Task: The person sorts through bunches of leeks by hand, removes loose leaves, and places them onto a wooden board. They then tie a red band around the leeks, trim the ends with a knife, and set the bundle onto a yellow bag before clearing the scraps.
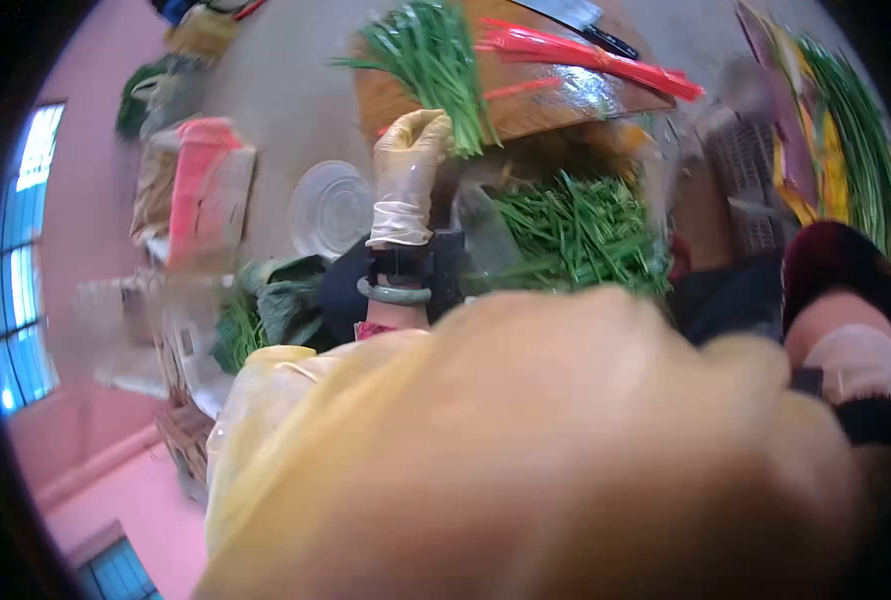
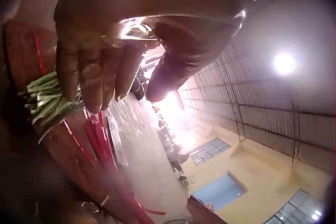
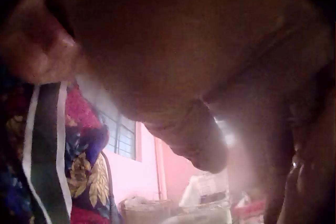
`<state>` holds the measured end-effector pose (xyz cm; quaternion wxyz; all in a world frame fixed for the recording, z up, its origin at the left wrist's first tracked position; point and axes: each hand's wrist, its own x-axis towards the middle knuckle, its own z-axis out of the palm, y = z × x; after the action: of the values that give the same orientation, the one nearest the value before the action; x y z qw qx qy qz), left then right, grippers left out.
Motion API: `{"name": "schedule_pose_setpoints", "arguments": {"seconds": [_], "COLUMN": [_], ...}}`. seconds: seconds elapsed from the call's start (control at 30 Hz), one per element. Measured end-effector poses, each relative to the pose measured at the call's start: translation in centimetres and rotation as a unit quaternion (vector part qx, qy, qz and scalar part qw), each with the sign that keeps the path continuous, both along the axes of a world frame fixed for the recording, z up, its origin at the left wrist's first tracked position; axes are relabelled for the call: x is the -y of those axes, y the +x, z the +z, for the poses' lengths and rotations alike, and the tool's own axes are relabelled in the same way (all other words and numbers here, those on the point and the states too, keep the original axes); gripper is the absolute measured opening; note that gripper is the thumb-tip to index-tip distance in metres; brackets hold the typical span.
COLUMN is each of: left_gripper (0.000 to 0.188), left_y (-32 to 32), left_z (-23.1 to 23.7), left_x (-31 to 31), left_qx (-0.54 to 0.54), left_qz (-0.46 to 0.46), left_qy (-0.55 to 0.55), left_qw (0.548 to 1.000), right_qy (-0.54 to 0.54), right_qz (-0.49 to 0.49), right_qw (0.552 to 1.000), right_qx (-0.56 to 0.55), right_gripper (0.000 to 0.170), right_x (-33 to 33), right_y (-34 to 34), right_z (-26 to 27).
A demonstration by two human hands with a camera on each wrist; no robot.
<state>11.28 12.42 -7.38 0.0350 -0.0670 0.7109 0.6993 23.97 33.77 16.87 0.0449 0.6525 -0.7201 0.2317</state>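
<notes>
My left hand [image 1: 410,150], in a thin pale glove, is at the near end of a bunch of long green stalks [image 1: 435,75] on a wooden board [image 1: 525,118]. In the left wrist view its fingers [image 2: 90,82] hang loosely in front of the stalks, with the thumb apart. My right hand [image 1: 575,420] is raised very close to the head camera, large and blurred. Its finger shape and anything in it are unclear. Patterned clothing [image 3: 84,171] shows beside it in the right wrist view.
Red plastic strips [image 1: 595,60] and a knife [image 1: 605,38] lie on the board. Nearer me is a heap of cut greens [image 1: 585,230]. A clear round lid [image 1: 333,208] is left of my hand. More long stalks [image 1: 855,140] lie at far right.
</notes>
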Motion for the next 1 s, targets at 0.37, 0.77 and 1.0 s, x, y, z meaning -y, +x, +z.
{"name": "schedule_pose_setpoints", "arguments": {"seconds": [0.37, 0.77, 1.0], "left_gripper": [0.014, 0.039, 0.037], "left_y": [-6.9, -10.6, -10.8], "left_z": [-7.4, -15.6, -15.6], "left_x": [7.1, 11.0, 9.7], "left_qx": [0.061, 0.087, -0.047], "left_qz": [0.228, 0.243, 0.137], "left_qy": [-0.043, -0.187, -0.485], "left_qw": [0.971, 0.948, 0.863], "right_qy": [0.225, 0.080, -0.025], "right_qz": [-0.202, -0.612, -0.508], "right_qw": [0.937, 0.777, 0.844], "right_qx": [0.174, 0.127, 0.170], "right_gripper": [0.016, 0.043, 0.018], "right_x": [-0.3, -4.7, -3.8], "right_y": [-10.8, -23.1, -24.6], "right_z": [-12.5, -39.3, -39.2]}}
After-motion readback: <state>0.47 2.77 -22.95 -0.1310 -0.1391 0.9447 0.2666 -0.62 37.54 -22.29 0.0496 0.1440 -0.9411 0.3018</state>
